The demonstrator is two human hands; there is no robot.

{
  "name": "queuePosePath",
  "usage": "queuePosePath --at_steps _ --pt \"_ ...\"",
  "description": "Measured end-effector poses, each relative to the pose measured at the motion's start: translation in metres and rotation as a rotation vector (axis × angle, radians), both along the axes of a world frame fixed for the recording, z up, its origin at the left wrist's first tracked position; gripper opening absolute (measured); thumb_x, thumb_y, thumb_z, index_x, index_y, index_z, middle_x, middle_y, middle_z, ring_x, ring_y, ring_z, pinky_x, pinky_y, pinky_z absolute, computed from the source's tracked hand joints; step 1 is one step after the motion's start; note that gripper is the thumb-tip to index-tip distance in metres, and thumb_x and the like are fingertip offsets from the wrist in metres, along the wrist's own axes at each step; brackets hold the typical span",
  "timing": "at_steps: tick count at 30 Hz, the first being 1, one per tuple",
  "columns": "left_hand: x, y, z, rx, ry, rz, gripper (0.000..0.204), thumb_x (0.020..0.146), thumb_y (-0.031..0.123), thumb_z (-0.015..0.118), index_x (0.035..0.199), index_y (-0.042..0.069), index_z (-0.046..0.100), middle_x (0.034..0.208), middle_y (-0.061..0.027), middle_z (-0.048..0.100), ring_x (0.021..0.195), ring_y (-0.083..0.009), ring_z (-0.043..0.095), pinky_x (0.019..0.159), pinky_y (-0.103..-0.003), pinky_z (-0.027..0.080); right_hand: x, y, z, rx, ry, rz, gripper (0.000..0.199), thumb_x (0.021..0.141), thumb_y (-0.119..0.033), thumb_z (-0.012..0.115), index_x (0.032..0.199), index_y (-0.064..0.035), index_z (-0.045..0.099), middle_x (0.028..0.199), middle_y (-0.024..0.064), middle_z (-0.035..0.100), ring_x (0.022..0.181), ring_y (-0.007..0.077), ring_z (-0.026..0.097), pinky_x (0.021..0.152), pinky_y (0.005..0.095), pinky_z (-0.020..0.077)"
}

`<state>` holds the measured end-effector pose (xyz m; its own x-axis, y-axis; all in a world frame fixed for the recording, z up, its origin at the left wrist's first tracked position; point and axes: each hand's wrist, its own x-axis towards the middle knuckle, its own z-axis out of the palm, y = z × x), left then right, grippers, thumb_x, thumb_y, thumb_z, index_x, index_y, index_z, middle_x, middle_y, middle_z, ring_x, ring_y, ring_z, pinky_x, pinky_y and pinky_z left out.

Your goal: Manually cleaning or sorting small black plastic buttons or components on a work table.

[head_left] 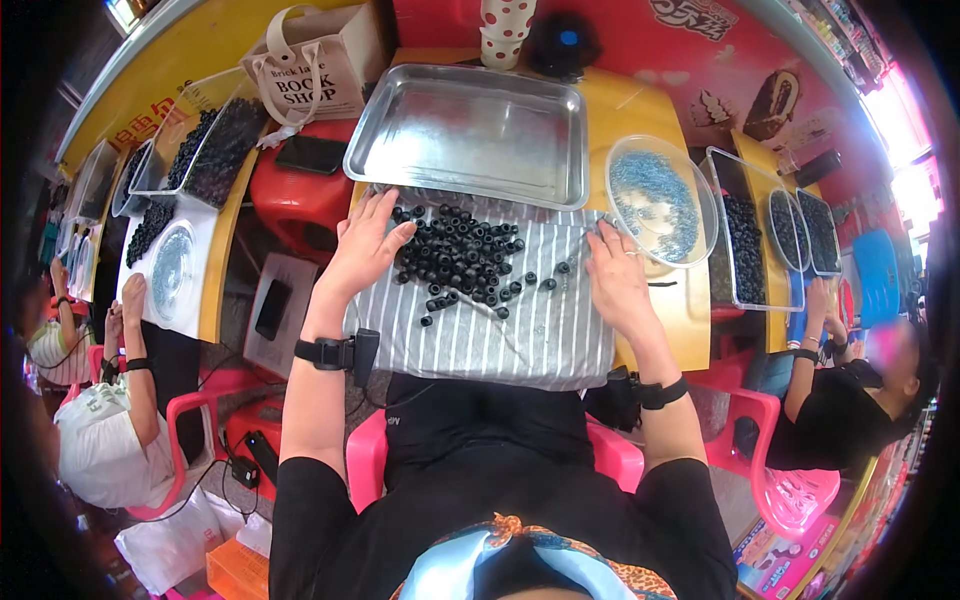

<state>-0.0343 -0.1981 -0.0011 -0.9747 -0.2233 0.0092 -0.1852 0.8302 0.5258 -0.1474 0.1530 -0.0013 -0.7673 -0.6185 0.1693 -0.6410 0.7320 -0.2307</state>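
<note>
Black rings [458, 258] heaped on the striped cloth [500, 335], below the steel tray [470, 130].
Left hand [365, 245] and right hand [617, 275] lie open and flat beside them; small, light and likely to roll, best pinched singly.

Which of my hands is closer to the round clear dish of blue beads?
Right. Your right hand lies flat on the striped cloth just left of the dish; your left hand is beyond the black bead pile.
</note>
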Motion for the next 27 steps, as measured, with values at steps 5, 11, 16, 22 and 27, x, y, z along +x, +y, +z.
queuePosePath --at_steps 5,11,16,22,27 --pt "-0.008 -0.005 -0.003 -0.080 -0.025 0.015 0.070 0.094 0.054 0.043 0.142 0.003 0.035 0.147 -0.0178 0.035 0.141 -0.0346 0.025 0.108 -0.054 0.023 -0.009 -0.004 -0.001 0.012 0.016 0.006 0.039 0.088 -0.009 0.056 0.125 0.0018 0.051 0.136 0.0204 0.045 0.124 0.0387 0.043 0.101 0.0499 0.0357" --pt "-0.018 -0.005 0.003 -0.094 -0.062 0.053 0.069 0.095 0.051 0.045 0.142 0.001 0.035 0.146 -0.0209 0.036 0.139 -0.0358 0.027 0.108 -0.053 0.024 -0.015 -0.010 0.004 0.032 -0.011 -0.026 0.039 0.090 -0.014 0.055 0.125 0.0008 0.052 0.138 0.0199 0.045 0.127 0.0361 0.042 0.103 0.0500 0.0344" --pt "-0.025 -0.001 0.008 -0.136 -0.093 0.111 0.072 0.094 0.053 0.045 0.143 0.001 0.034 0.147 -0.0206 0.034 0.140 -0.0360 0.026 0.108 -0.054 0.024 -0.020 -0.011 0.001 0.061 0.021 -0.028 0.040 0.089 -0.011 0.054 0.128 -0.0008 0.050 0.139 0.0178 0.044 0.125 0.0359 0.043 0.099 0.0520 0.0370" --pt "-0.020 -0.004 -0.006 -0.191 -0.030 0.121 0.074 0.093 0.055 0.045 0.143 0.002 0.033 0.149 -0.0207 0.032 0.140 -0.0367 0.026 0.107 -0.055 0.026 -0.015 -0.009 0.001 0.108 0.035 -0.029 0.041 0.089 -0.012 0.053 0.129 -0.0016 0.050 0.139 0.0175 0.044 0.126 0.0352 0.043 0.100 0.0516 0.0364" --pt "0.003 -0.012 -0.004 -0.009 0.129 0.167 0.070 0.093 0.050 0.050 0.143 0.002 0.034 0.148 -0.0213 0.031 0.137 -0.0372 0.028 0.106 -0.054 0.028 -0.014 -0.008 -0.007 0.107 0.078 -0.025 0.041 0.089 -0.012 0.054 0.128 -0.0014 0.051 0.139 0.0189 0.044 0.126 0.0360 0.043 0.100 0.0519 0.0369"
